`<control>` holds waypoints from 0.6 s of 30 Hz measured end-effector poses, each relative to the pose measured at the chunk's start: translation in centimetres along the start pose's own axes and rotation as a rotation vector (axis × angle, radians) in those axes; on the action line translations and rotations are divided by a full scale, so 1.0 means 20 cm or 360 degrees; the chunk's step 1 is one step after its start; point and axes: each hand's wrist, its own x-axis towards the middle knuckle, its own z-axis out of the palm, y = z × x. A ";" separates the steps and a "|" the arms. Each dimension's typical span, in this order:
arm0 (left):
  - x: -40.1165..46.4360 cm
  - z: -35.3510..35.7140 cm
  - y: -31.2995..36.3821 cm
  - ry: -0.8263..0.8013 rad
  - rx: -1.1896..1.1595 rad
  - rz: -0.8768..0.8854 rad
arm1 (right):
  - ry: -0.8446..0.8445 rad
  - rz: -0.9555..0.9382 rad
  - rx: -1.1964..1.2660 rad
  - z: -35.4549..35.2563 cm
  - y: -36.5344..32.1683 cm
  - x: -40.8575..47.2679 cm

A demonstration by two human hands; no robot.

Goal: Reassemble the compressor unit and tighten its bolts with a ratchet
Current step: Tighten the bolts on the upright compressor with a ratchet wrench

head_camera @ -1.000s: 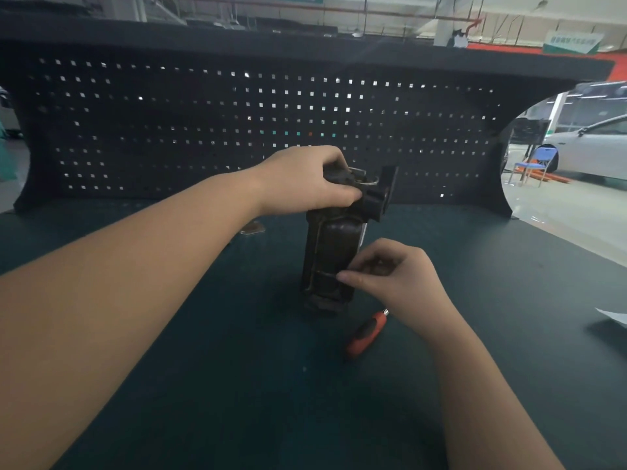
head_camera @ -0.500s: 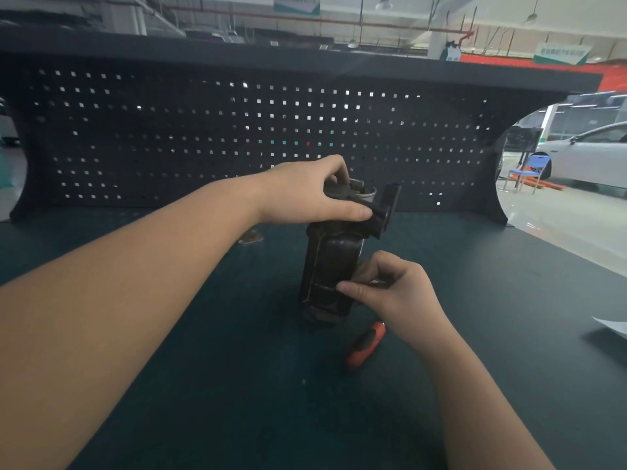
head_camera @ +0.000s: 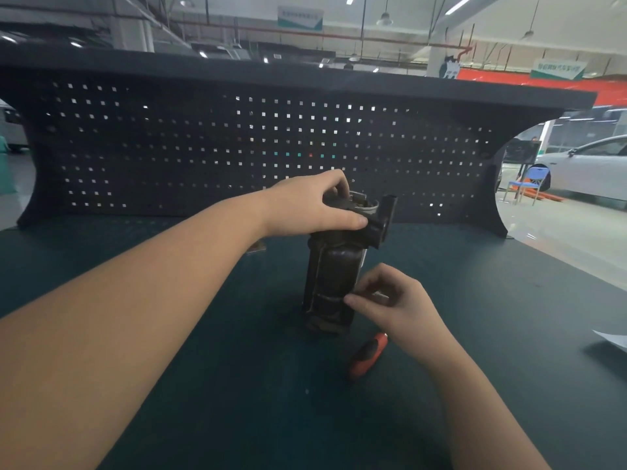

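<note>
The compressor unit (head_camera: 330, 276) is being held upright on the table (head_camera: 203, 385): left hand (head_camera: 305, 206) gripping its top, right hand (head_camera: 393, 300) pinching something small low on its side. It is judged heavy and rigid, best held by the housing.

just one head cam, wide-angle, looking forward and down across workbench (head_camera: 237, 385) toward pegboard (head_camera: 203, 147) at back edge, close over both forearms.

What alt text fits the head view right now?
A dark compressor stands upright on a green table; the left hand grips its top, the right hand pinches something at its lower side. An orange-handled tool lies beside it.
</note>
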 end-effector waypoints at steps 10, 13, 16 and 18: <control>0.00 0.00 0.01 -0.0035 -0.0011 -0.0017 | 0.0001 0.0256 -0.0246 -0.01 0.03 0.01; 0.00 -0.03 0.03 -0.0115 0.0027 -0.0045 | -0.0006 0.0247 -0.0171 -0.02 0.03 0.01; 0.01 -0.03 0.02 -0.0154 0.0029 -0.0036 | 0.0014 0.0219 -0.0146 -0.01 0.03 0.01; 0.01 -0.02 0.00 -0.0140 0.0010 -0.0033 | 0.0030 0.0210 -0.0184 -0.01 0.04 0.01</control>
